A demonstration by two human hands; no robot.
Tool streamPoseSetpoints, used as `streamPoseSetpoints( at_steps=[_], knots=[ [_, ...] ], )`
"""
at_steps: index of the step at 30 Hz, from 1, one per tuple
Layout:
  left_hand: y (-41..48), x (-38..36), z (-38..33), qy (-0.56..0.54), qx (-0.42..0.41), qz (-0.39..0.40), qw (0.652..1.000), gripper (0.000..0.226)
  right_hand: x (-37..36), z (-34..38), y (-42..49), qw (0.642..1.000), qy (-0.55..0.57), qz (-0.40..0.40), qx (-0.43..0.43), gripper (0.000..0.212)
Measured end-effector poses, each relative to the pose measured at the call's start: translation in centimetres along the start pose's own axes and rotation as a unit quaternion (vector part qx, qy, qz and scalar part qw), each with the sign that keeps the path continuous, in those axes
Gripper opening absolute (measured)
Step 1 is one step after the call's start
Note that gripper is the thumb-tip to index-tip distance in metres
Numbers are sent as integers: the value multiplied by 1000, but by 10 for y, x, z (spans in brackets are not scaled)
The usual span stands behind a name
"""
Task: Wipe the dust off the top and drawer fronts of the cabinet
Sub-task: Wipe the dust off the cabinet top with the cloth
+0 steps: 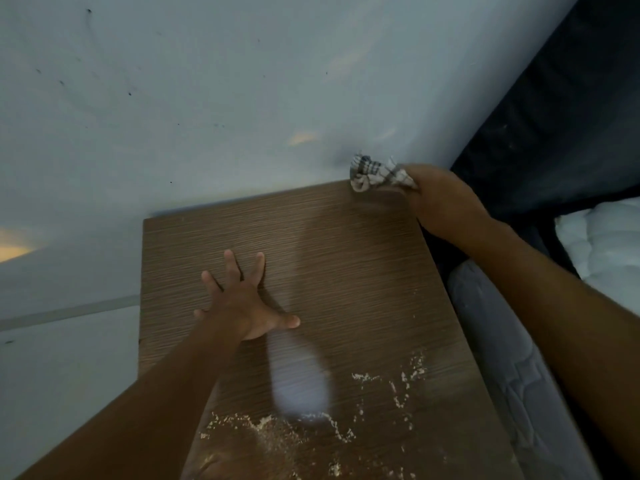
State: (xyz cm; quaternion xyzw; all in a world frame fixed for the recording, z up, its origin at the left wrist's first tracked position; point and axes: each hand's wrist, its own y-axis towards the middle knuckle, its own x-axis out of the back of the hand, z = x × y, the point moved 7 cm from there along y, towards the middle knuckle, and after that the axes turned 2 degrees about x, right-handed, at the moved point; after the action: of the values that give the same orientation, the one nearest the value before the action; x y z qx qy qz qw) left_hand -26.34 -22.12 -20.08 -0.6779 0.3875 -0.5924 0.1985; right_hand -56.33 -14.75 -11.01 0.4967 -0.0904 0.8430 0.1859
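The brown wood-grain cabinet top (346, 271) fills the middle of the head view, its far edge against the wall. Pale dust and crumbs (277, 427) are strewn over its near part. My left hand (242, 303) lies flat on the top with fingers spread and holds nothing. My right hand (440, 199) is at the far right corner, closed on a bunched checked cloth (374, 173) that touches the top beside the wall. The drawer fronts are out of sight.
A pale blue-grey wall (207, 98) rises behind the cabinet. On the right stands a bed: dark headboard (554, 116), white pillow (606, 244) and grey quilted mattress edge (512, 358) close against the cabinet's side. Floor (62, 375) lies to the left.
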Motion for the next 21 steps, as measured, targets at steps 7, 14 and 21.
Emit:
streamPoseSetpoints(
  at_steps=[7,14,21],
  knots=[
    [1,0,0,-12,0,13,1000,130,-59,-27,35,994,-22,108,21,35],
    [4,-1,2,-19,-3,6,1000,132,-75,-37,-45,1000,6,7,1,44],
    [1,0,3,-4,-12,-11,1000,131,-85,-27,-142,1000,-15,10,-1,46]
  ],
)
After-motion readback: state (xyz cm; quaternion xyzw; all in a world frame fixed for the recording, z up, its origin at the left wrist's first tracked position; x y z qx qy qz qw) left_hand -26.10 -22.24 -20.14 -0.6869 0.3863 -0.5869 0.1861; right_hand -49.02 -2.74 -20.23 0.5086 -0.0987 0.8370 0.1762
